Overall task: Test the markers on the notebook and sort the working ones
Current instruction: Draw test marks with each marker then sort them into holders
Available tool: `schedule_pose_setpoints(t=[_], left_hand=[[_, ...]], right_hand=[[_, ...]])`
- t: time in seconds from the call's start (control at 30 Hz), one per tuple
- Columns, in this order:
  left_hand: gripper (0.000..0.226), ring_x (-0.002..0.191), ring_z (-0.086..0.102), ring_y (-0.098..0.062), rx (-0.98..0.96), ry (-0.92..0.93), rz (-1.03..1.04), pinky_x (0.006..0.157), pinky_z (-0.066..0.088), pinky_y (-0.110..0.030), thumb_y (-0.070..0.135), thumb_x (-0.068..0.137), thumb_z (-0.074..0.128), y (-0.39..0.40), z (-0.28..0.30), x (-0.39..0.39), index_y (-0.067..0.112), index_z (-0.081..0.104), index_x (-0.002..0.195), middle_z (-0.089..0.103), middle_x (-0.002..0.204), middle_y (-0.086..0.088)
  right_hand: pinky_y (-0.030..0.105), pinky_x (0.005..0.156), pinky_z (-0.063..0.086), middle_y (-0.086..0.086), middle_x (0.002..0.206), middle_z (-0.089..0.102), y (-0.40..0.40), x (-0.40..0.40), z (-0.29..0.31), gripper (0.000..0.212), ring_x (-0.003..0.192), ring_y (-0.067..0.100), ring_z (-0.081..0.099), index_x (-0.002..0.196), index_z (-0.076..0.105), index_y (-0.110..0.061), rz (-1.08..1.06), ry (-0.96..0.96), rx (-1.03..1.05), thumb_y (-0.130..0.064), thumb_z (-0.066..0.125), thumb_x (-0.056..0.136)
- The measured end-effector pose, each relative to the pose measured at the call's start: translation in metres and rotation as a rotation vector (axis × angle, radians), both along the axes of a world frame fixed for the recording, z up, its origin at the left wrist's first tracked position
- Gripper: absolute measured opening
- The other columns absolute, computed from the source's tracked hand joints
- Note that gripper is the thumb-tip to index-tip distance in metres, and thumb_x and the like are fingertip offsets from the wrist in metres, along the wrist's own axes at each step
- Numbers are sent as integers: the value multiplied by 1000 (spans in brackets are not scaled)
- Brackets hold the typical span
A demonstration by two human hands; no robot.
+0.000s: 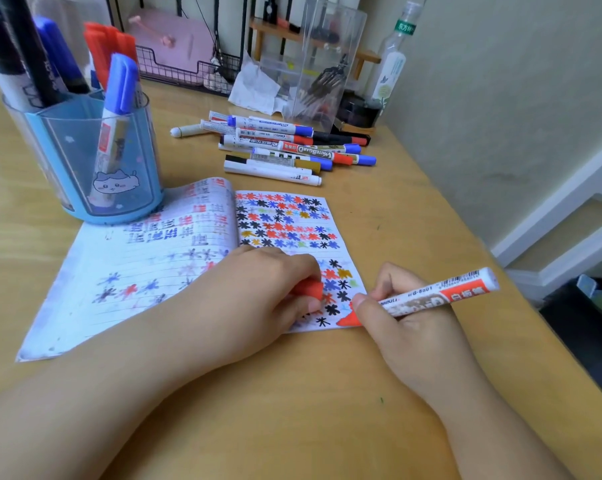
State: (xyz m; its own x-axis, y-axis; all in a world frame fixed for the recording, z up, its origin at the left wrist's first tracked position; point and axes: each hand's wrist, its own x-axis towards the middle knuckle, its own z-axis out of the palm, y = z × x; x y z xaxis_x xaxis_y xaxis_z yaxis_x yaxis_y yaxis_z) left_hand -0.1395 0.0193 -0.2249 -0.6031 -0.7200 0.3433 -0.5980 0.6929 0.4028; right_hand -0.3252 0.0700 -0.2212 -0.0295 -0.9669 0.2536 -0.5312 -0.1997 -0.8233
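An open notebook [147, 265] lies on the wooden desk, its right page covered in coloured star marks. My right hand [407, 320] grips an uncapped red whiteboard marker [438, 292], whose tip touches the page's lower right corner. My left hand [268, 292] rests on the page and holds the red cap [310, 289] in its curled fingers. A pile of several capped markers [285, 147] lies beyond the notebook. A blue pen holder [84, 161] with several markers stands at the left.
A clear plastic container [323, 64], crumpled paper [254, 84] and a glass bottle [393, 57] stand at the back. A wire basket [188, 71] sits behind the holder. The desk edge runs along the right, with a wall beside it.
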Motion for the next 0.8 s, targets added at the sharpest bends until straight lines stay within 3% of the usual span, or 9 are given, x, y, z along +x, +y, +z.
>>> schedule_pose_setpoints(t=[0.13,0.3,0.43,0.6,0.7,0.8], left_hand=[[17,75,39,-9,9,-14,-5,66,29,-9,39,91,52,1,1,1,27,55,103,54,84,8],[34,77,40,-8,21,-29,9,67,30,-24,49,85,38,1,2,0,28,55,106,59,89,8],[39,76,41,-8,34,-23,10,68,30,-25,49,79,35,1,1,0,28,55,105,59,88,8],[38,84,50,-12,46,-16,2,74,40,-29,49,79,34,1,1,1,30,55,104,60,90,7],[38,83,50,-11,41,-9,-18,74,43,-31,51,81,34,2,1,2,29,56,102,59,87,8],[40,81,48,-8,35,52,-47,71,42,-24,56,84,32,2,2,1,28,57,98,59,82,10]], right_hand=[[14,43,24,-7,45,33,1,0,0,26,42,6,28,63,39,-15,5,-31,10,-28,58,76],[13,41,21,-10,44,31,0,1,1,34,42,5,28,64,38,-14,-33,12,0,-16,64,86],[13,42,23,-11,45,33,0,2,2,27,44,5,30,64,40,-15,-42,15,-20,-26,60,79],[11,40,21,-12,41,27,2,1,1,39,40,6,26,59,35,-15,-15,-20,47,-10,64,85],[14,43,26,-8,44,36,1,0,2,25,42,4,31,63,43,-18,-15,-95,29,-27,63,77],[26,57,45,-5,50,52,0,-4,3,19,51,7,49,70,57,-25,8,-295,18,-42,66,70]])
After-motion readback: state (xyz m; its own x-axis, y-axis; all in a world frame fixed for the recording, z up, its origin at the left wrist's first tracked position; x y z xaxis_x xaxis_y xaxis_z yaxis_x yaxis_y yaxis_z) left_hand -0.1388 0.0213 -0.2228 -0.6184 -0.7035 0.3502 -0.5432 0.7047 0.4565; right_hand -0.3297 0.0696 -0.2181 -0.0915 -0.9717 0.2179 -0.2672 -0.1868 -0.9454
